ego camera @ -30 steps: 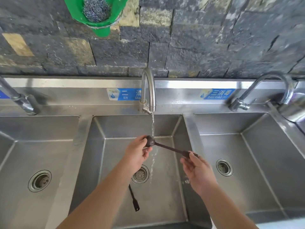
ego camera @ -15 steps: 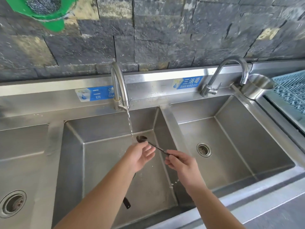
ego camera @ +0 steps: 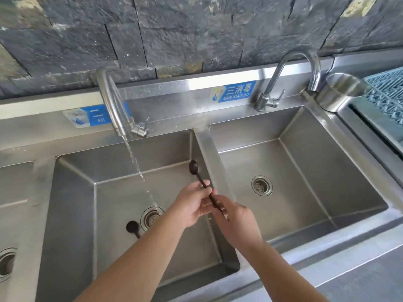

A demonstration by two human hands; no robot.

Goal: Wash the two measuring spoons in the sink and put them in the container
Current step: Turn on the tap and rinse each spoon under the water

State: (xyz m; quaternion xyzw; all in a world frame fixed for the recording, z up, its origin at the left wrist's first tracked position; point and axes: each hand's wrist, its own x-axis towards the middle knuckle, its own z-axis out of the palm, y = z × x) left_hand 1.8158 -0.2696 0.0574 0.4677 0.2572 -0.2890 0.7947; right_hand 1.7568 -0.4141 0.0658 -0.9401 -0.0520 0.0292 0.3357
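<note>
Your right hand [ego camera: 236,221] grips the handle end of a dark measuring spoon [ego camera: 201,182]; your left hand [ego camera: 192,204] pinches its stem just beyond, bowl pointing away over the middle sink [ego camera: 72,192]; a second spoon [ego camera: 132,227] lies on the basin floor beside the drain [ego camera: 151,217]; farther off, the tap [ego camera: 115,110] runs water; the steel container [ego camera: 340,92] stands far right.

A blue sticker [ego camera: 233,91] on the backsplash [ego camera: 174,99] above the right basin read "三消毒" over "SAN XIAO DU". A second blue sticker [ego camera: 91,116], partly hidden by the faucet [ego camera: 113,105], showed "二" and "ER".
</note>
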